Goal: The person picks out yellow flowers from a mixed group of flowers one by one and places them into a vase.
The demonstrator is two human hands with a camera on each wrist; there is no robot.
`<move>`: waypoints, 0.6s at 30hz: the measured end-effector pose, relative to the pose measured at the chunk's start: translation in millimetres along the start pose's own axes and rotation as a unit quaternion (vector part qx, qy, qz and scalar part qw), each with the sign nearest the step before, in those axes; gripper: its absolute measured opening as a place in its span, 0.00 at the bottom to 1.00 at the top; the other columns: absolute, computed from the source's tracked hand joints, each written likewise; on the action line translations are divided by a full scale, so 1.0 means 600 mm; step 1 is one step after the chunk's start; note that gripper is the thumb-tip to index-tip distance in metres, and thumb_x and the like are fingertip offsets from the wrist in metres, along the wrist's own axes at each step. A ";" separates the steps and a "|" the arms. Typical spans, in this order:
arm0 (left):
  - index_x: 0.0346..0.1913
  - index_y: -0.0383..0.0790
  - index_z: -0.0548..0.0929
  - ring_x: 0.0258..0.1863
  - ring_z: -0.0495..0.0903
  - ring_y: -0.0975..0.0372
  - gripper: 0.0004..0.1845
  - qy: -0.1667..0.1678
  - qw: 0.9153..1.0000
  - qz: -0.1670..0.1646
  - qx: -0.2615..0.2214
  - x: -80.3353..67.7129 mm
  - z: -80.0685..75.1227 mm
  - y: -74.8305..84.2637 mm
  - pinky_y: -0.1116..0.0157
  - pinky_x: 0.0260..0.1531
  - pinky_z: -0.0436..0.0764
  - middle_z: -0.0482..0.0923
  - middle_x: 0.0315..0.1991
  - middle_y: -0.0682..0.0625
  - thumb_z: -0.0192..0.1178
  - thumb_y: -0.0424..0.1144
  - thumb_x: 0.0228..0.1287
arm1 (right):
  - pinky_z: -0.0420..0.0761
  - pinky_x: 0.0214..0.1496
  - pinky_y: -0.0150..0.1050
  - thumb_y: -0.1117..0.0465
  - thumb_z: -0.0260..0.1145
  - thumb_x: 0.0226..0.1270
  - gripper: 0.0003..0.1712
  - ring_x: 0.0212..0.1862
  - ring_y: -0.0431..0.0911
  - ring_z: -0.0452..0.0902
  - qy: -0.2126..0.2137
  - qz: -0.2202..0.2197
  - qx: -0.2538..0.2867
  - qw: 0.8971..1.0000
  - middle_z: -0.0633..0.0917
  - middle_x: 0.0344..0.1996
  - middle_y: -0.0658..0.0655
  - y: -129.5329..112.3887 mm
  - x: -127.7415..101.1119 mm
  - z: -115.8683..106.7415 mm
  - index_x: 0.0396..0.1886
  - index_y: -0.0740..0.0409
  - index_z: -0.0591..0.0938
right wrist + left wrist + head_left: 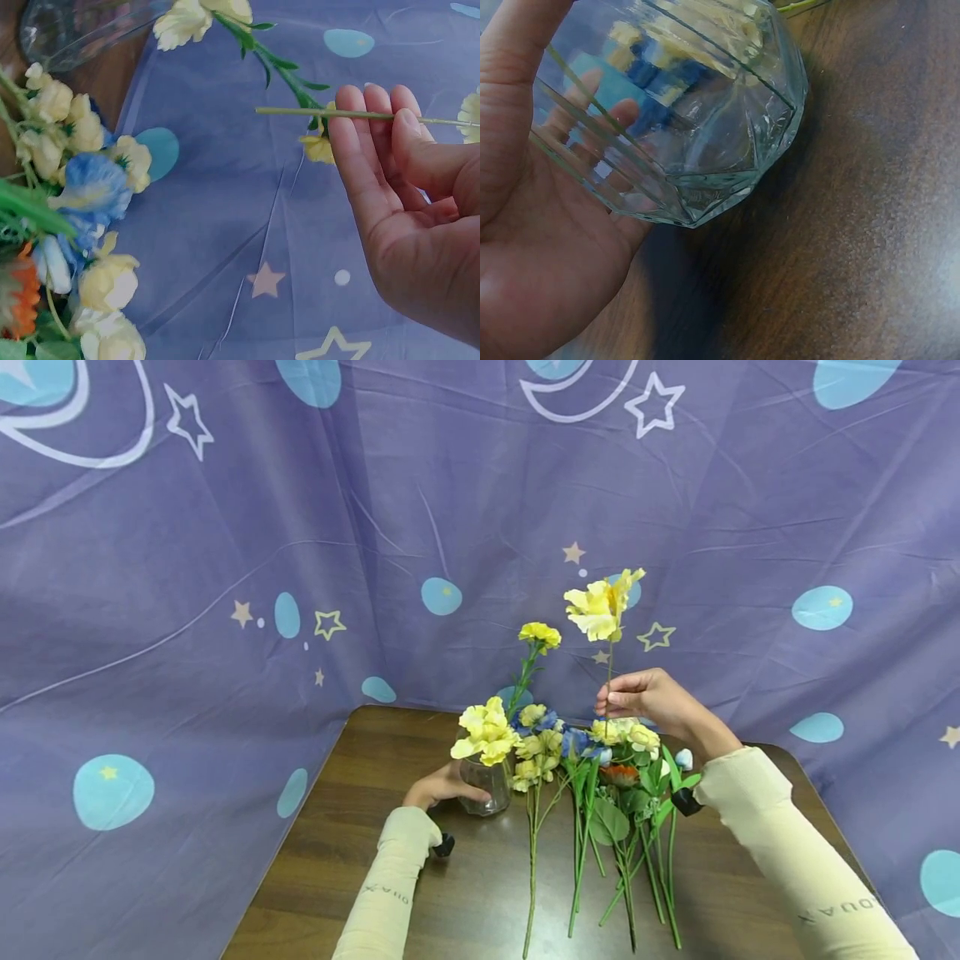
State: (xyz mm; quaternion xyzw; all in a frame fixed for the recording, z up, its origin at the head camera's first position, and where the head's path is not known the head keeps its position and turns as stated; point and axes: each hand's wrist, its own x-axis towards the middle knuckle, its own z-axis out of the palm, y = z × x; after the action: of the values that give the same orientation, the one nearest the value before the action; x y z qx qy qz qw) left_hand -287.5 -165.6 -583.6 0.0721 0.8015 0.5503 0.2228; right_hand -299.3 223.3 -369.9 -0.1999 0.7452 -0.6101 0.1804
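Observation:
In the head view my left hand (444,787) grips a clear glass vase (487,800) on the wooden table. Its fingers wrap the faceted glass, as the vase (727,180) shows in the left wrist view. A ruffled yellow flower (486,732) and a taller yellow carnation (540,635) rise from the vase. Above the table my right hand (651,700) pinches the thin stem of another ruffled yellow flower (604,606), bloom upward. In the right wrist view the stem (300,112) lies between thumb and fingertips, its cut end free.
Right of the vase, several flowers lie on the table (330,860): a pale yellow spray (534,760), blue flowers (577,742), an orange flower (621,775) and cream roses (641,737). Their green stems point toward the front. A purple patterned cloth (450,485) hangs behind.

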 end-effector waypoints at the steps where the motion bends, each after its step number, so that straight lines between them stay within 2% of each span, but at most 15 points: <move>1: 0.83 0.41 0.39 0.81 0.47 0.42 0.70 0.001 1.000 0.000 -0.001 -0.001 0.000 0.000 0.40 0.76 0.57 0.42 0.83 0.35 0.81 0.48 0.49 | 0.86 0.56 0.41 0.68 0.60 0.76 0.10 0.45 0.42 0.89 0.003 -0.005 0.001 1.000 0.91 0.38 0.52 -0.002 0.002 0.003 0.44 0.58 0.87; 7: 0.83 0.43 0.36 0.81 0.46 0.41 0.71 0.001 1.000 0.006 -0.007 -0.003 0.001 0.002 0.39 0.76 0.56 0.39 0.83 0.36 0.81 0.47 0.50 | 0.86 0.55 0.39 0.69 0.60 0.76 0.11 0.44 0.42 0.89 0.028 -0.030 0.019 0.999 0.91 0.38 0.50 -0.010 0.020 0.027 0.42 0.57 0.88; 9: 0.83 0.44 0.37 0.81 0.45 0.42 0.70 0.000 1.000 0.009 -0.009 -0.004 0.001 0.002 0.39 0.76 0.56 0.38 0.83 0.36 0.81 0.47 0.50 | 0.86 0.55 0.40 0.69 0.60 0.76 0.10 0.44 0.42 0.89 0.033 -0.035 0.029 0.998 0.91 0.38 0.50 -0.013 0.026 0.035 0.45 0.62 0.87; 11: 0.83 0.44 0.36 0.81 0.44 0.42 0.70 -0.003 1.000 0.010 -0.010 -0.004 0.001 0.002 0.39 0.77 0.55 0.37 0.83 0.37 0.81 0.47 0.50 | 0.86 0.55 0.40 0.69 0.60 0.76 0.10 0.44 0.42 0.89 0.037 -0.041 0.037 0.998 0.90 0.38 0.50 -0.016 0.030 0.042 0.44 0.63 0.87; 14: 0.83 0.45 0.37 0.82 0.43 0.43 0.70 -0.008 1.000 0.011 -0.011 -0.003 0.001 0.001 0.39 0.77 0.54 0.36 0.83 0.38 0.81 0.48 0.50 | 0.86 0.55 0.40 0.71 0.59 0.76 0.11 0.44 0.43 0.89 0.038 -0.052 0.048 0.997 0.90 0.38 0.51 -0.022 0.036 0.050 0.48 0.72 0.85; 16: 0.83 0.44 0.38 0.82 0.43 0.43 0.70 -0.010 1.000 0.011 -0.010 -0.003 0.000 0.000 0.39 0.77 0.55 0.37 0.83 0.38 0.81 0.48 0.50 | 0.87 0.55 0.39 0.71 0.59 0.76 0.10 0.44 0.44 0.89 0.040 -0.059 0.052 0.996 0.89 0.38 0.51 -0.026 0.038 0.054 0.46 0.68 0.86; 18: 0.83 0.44 0.37 0.82 0.43 0.43 0.70 -0.011 1.000 0.010 -0.010 -0.002 -0.001 -0.001 0.39 0.77 0.55 0.37 0.83 0.38 0.81 0.49 0.49 | 0.87 0.54 0.38 0.71 0.59 0.75 0.10 0.44 0.44 0.89 0.043 -0.065 0.056 0.995 0.89 0.37 0.51 -0.029 0.041 0.058 0.47 0.70 0.85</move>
State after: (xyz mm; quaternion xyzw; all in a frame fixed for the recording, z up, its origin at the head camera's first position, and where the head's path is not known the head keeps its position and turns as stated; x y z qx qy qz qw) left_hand -286.4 -166.4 -583.4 0.0837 0.7928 0.5593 0.2270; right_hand -301.2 178.0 -360.1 -0.2114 0.7020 -0.6695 0.1194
